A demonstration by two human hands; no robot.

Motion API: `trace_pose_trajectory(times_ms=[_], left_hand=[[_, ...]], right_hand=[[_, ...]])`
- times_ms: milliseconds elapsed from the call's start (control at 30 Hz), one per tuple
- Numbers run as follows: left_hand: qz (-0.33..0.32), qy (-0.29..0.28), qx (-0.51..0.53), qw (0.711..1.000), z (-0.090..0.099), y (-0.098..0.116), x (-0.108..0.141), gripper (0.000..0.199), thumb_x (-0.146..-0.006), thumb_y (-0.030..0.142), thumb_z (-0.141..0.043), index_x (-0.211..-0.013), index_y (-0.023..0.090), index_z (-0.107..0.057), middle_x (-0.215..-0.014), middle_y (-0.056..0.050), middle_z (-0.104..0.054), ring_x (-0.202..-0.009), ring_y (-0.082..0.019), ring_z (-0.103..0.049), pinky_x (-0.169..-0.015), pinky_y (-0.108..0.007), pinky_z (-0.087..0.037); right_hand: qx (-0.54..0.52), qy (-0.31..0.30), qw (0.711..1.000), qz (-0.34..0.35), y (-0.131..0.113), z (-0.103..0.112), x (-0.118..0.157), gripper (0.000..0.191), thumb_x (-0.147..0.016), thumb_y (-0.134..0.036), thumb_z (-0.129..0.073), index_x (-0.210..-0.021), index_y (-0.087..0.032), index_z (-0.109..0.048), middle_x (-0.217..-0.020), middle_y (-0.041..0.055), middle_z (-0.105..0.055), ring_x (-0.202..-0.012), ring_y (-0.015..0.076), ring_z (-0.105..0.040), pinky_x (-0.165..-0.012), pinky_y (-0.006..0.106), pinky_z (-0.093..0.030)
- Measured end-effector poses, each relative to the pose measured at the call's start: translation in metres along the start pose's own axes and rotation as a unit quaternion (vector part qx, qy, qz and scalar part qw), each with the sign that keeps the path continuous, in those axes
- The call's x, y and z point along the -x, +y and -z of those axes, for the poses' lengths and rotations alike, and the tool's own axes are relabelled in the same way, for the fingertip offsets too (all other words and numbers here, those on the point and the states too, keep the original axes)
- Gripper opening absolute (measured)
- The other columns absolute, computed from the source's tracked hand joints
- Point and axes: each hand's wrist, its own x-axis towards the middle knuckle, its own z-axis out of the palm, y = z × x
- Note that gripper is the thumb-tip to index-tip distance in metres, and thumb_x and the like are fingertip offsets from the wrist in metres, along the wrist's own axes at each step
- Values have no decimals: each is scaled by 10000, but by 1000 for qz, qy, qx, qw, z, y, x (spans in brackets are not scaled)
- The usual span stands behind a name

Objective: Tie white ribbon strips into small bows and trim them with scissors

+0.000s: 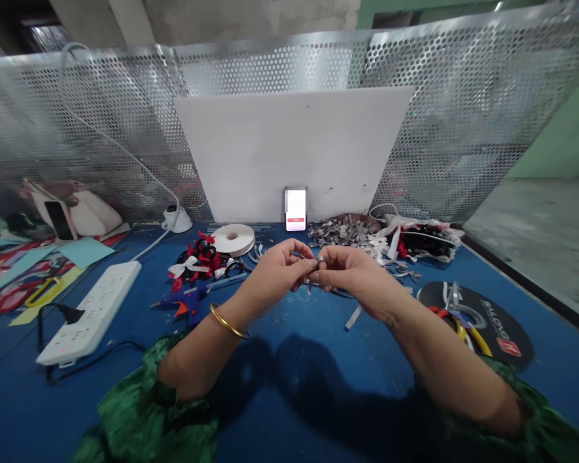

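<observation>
Small greyish strip (310, 287) is up over the middle of the blue desk (294, 325), closer to the far edge. Left hand (282, 267) and right hand (359, 273) both have fingertips pinching it, probably because it's so tiny and fiddly. Grey scraps (342, 233) are heaped by the far edge, handy I guess. Phone (296, 209) leans on the white board (299, 148), likely so the screen's readable.

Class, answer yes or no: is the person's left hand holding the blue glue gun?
No: the blue glue gun lies on the table, apart from the left hand, which meets the right hand.
</observation>
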Motion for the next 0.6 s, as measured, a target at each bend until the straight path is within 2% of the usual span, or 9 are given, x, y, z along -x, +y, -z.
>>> trace_pose_trajectory(times_ms=[167,300,433,600], left_hand=[[-3,-14,-45,999,2,1,0,234,-745,330,-685,-828,149,-562,-545,52,-506,-462,-59,-407,-455,-205,-284],[-14,-14,-88,996,2,-2,-1,201,-726,303,-698,-761,134,-596,-604,11,-576,-535,-80,-486,-520,-220,-348],[-37,-13,-24,999,-3,-6,-1,180,-727,284,-682,-727,126,-597,-683,-4,-592,-639,-95,-517,-609,-234,-388],[6,-25,39,999,-3,-11,-3,211,-657,277,-726,-676,124,-580,-625,23,-542,-565,-63,-432,-545,-213,-314]], right_hand=[[36,2,999,7,-2,-1,1,163,-682,-212,-679,-691,-186,-519,-601,-33,-537,-601,124,-529,-566,249,-385],[137,17,990,15,0,-1,2,144,-688,-186,-635,-673,-196,-492,-578,-31,-538,-563,117,-478,-518,241,-329],[221,34,974,40,4,0,2,162,-700,-186,-603,-648,-209,-451,-550,-40,-504,-514,104,-404,-480,240,-248],[353,61,927,106,6,-3,1,210,-684,-163,-589,-619,-213,-396,-549,-37,-458,-517,112,-376,-497,262,-187]])
